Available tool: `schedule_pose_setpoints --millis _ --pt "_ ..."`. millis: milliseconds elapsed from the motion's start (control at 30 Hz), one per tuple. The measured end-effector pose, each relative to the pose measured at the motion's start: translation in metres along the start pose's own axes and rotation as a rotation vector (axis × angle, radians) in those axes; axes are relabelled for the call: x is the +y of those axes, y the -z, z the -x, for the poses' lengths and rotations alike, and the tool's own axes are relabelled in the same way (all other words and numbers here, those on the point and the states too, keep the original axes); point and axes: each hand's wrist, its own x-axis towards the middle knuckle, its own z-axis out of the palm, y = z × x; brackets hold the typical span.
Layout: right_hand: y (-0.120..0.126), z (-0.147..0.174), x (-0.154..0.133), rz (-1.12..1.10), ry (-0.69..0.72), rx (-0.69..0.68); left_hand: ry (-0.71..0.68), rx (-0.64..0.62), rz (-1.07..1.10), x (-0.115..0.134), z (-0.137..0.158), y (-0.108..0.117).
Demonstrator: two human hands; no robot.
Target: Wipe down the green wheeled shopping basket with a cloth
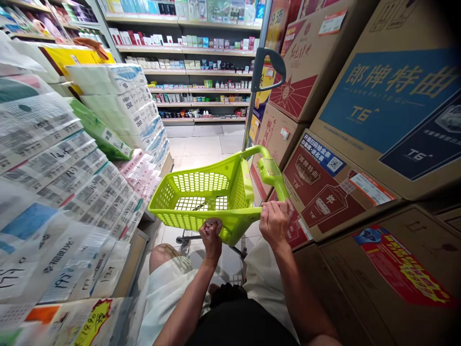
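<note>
A lime-green plastic shopping cart (248, 223) stands in front of me, turned sideways, with its perforated basket to the left and its handle to the right. No goods show inside the basket. My right hand (275, 218) is closed around the near end of the cart's green handle bar. My left hand (211, 229) is closed at the near side of the basket, its fingers curled against the wall just under the rim. Part of the dark wheeled frame (187, 239) shows below the basket.
Stacked packs of tissue paper (90, 192) line the left side. Cardboard cartons (324, 187) rise close on the right. A grey-handled pole (257, 81) stands just past the cart. Tiled floor (201, 144) leads to shelves of small boxes (194, 65).
</note>
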Motion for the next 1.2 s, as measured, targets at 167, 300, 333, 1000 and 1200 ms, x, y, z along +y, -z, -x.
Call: schedule_pose_setpoints --millis 167,300,333,1000,1200 --pt "-0.001 -0.001 0.003 -0.002 -0.008 -0.018 -0.012 0.109 0.084 0.023 -0.007 -0.003" --pt "-0.003 -0.002 0.005 0.001 -0.005 -0.019 -0.061 -0.089 0.08 0.028 0.019 -0.009" --pt "-0.004 -0.003 0.005 0.001 -0.002 -0.02 -0.061 -0.14 0.066 0.029 0.026 -0.01" --pt "-0.004 -0.001 0.0 -0.005 -0.006 0.016 -0.066 -0.115 0.146 0.04 0.034 -0.017" --pt "-0.003 0.001 0.001 0.002 0.042 0.0 0.06 0.055 0.099 0.005 0.025 -0.005"
